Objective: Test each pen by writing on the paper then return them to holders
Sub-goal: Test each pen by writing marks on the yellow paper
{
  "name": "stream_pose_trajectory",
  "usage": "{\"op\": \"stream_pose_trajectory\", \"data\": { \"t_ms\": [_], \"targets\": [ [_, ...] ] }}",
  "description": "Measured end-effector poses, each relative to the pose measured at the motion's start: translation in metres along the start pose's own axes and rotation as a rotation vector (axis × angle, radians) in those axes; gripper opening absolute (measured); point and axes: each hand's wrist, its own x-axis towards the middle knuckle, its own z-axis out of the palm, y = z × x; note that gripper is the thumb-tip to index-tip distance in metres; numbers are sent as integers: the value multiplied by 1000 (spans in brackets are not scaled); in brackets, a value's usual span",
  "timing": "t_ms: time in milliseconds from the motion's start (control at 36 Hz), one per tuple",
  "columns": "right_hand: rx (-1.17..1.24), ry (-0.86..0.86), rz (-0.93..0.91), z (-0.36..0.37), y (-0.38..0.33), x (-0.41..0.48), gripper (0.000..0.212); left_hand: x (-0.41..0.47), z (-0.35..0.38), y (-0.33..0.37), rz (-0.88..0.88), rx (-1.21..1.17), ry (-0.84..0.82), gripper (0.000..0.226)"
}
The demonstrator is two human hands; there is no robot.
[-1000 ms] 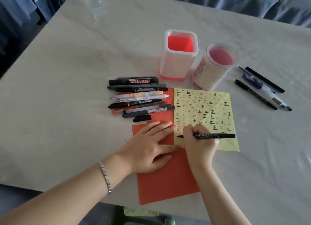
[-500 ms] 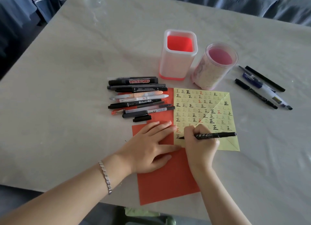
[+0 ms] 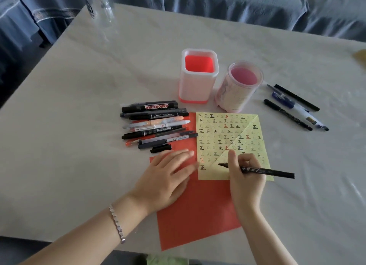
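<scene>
Both arms are bare as far as they show, with skin uncovered from the lower edge of the view up to the wrists. The left forearm (image 3: 79, 243) wears a thin, silver-coloured bracelet (image 3: 116, 223) of small, flat, shiny links in a single row, just behind the left hand (image 3: 166, 181). The right hand (image 3: 245, 179) and right forearm (image 3: 265, 239) are bare. The slim fingers (image 3: 178, 156) of the left hand look blurred at their tips.

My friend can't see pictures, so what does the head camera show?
A right hand holds a black pen with its tip at a yellow paper full of marks; the left hand lies flat on a red sheet. More pens lie left of the paper, and a square holder and a round holder stand empty behind.
</scene>
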Motion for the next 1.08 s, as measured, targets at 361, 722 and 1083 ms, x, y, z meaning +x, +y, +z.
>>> {"op": "stream_pose_trajectory", "data": {
  "t_ms": [361,722,1083],
  "targets": [
    [-34,-252,-6,-28,-6,8,22,1,-10,-17,-364,280,174,26],
    [223,-314,134,-43,-41,2,29,17,-29,11,-446,124,119,10],
    [302,-322,160,-51,-58,-2,23,30,-46,50,-315,-236,172,20]
  ]
}}
